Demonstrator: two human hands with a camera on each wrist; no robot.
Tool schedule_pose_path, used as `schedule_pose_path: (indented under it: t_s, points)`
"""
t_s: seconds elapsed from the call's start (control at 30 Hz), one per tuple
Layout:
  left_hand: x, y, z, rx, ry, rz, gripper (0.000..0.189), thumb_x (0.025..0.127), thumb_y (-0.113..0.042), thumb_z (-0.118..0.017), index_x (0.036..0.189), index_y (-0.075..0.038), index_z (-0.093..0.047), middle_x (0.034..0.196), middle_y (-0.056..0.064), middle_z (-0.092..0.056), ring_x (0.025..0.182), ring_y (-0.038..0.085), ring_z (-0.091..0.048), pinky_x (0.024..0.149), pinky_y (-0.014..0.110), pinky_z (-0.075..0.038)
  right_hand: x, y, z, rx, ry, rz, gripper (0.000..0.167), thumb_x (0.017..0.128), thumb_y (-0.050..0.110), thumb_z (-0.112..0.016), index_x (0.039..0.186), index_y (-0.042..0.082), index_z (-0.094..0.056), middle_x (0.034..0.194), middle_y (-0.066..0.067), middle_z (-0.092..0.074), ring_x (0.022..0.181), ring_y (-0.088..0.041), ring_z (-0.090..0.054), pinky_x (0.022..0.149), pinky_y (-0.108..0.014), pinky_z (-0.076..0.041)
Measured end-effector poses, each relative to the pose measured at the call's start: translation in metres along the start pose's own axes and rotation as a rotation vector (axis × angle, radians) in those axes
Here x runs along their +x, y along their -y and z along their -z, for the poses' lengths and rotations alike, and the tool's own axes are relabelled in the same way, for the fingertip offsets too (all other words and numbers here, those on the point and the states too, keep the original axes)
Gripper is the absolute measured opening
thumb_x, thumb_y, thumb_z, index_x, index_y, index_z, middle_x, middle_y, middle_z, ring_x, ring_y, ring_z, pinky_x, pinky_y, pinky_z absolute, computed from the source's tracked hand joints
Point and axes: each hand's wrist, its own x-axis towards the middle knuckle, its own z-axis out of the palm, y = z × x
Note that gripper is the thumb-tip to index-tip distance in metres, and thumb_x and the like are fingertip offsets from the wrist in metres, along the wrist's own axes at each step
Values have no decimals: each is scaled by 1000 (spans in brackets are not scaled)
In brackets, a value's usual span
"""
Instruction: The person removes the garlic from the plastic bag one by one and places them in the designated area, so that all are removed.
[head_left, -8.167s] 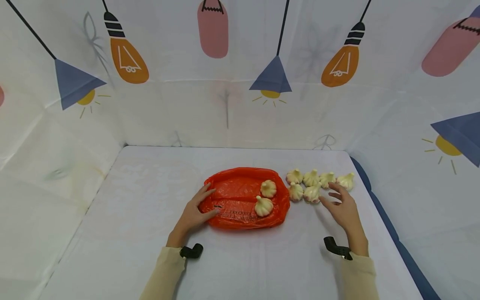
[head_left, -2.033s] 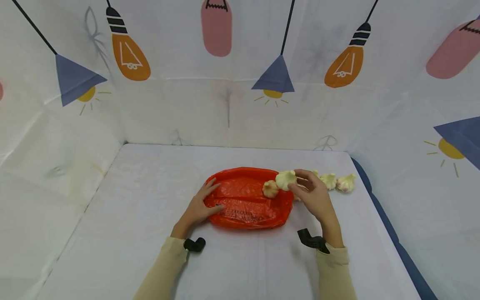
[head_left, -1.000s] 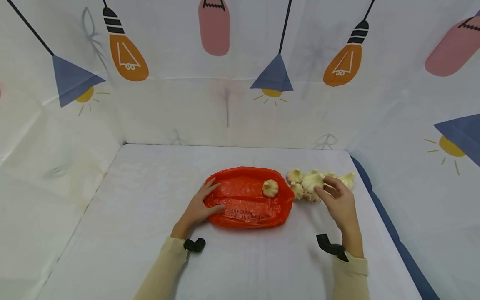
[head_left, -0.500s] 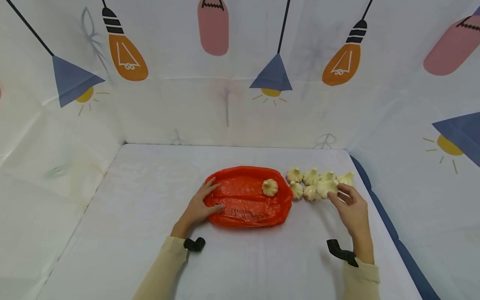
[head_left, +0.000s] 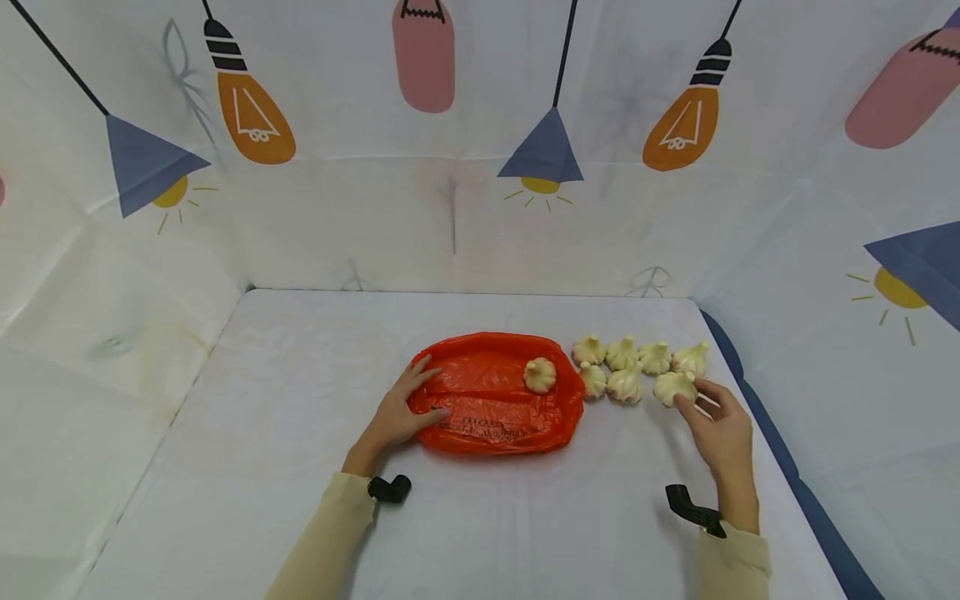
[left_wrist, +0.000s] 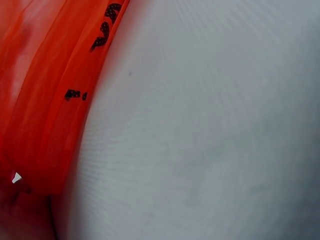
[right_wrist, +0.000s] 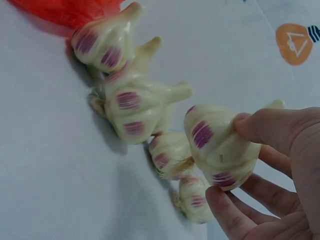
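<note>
My right hand (head_left: 726, 433) pinches a garlic bulb (head_left: 674, 388) between thumb and fingers at the right end of the front row. In the right wrist view the held garlic bulb (right_wrist: 220, 145) shows purple streaks on its pale side. Several more garlic bulbs (head_left: 624, 386) are grouped to its left and behind it, in two rows. My left hand (head_left: 393, 417) rests on the left rim of a flattened red plastic bag (head_left: 472, 375), thumb and fingers spread. One garlic bulb (head_left: 540, 376) lies on the bag's right half.
The bag sits mid-table on a white cloth (head_left: 480, 525), its right edge right at the nearest bulbs. A dark blue edging (head_left: 787, 450) runs down the table's right side. A printed white curtain (head_left: 360, 200) stands behind the table.
Two seconds ago my right hand held a garlic bulb over the bag's right edge; it has carried it rightward and lowered it to the front row. The left hand stays on the bag.
</note>
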Motion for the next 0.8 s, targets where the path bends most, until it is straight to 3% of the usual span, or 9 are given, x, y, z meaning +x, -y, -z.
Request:
schedule_pose_path:
  t_s: [0.07, 0.37, 0.53, 0.8]
  points:
    - [0, 0, 0, -1, -2, -2, 78, 85, -41, -83, 153, -20, -51, 172, -6, -24, 161, 33, -11, 122, 70, -19, 1, -3, 0, -10, 3, -15, 52, 97, 25, -73, 141, 3, -58, 143, -17, -58, 125, -31, -60, 80, 2, -45]
    - [1, 0, 0, 3, -6, -19, 76, 86, -41, -82, 152, -20, -52, 171, -4, -25, 161, 34, -10, 122, 70, -18, 5, -18, -7, 4, 27, -73, 54, 98, 30, -71, 143, 4, -56, 145, -15, -56, 130, -35, -57, 78, 2, -45]
    - [0, 0, 0, -4, -4, -8, 77, 85, -41, -83, 153, -20, -52, 172, -7, -24, 161, 32, -10, 123, 69, -18, 7, -24, -12, 18, 29, -71, 52, 97, 27, -72, 141, 3, -57, 143, -15, -57, 127, -33, -58, 78, 3, -44]
    - [1, 1, -1, -7, -12, -14, 77, 85, -40, -83, 153, -20, -52, 171, -5, -25, 161, 33, -11, 122, 69, -18, 11, -30, -18, 35, 58, -29, 52, 98, 22, -71, 141, 0, -56, 146, -20, -55, 133, -41, -56, 78, 4, -42]
